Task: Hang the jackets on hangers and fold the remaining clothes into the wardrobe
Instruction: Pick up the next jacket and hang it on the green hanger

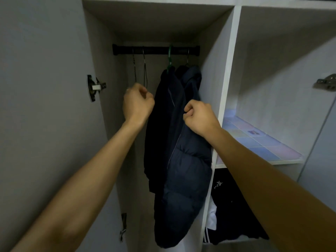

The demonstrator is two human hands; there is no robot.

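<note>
jackets (179,142) on rail hangers, right hand (199,119) seemingly pinching the puffer's edge, left hand (138,102) curled, holding nothing

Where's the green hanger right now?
In the head view the green hanger hooks over the black rail right of centre, carrying a dark jacket, between two bare wire hangers on the left and the puffer jacket on the right.

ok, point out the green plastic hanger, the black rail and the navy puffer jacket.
green plastic hanger (170,57), head view, on its hook neck.
black rail (156,49), head view, mid-bar.
navy puffer jacket (187,171), head view, on its quilted front.
</note>
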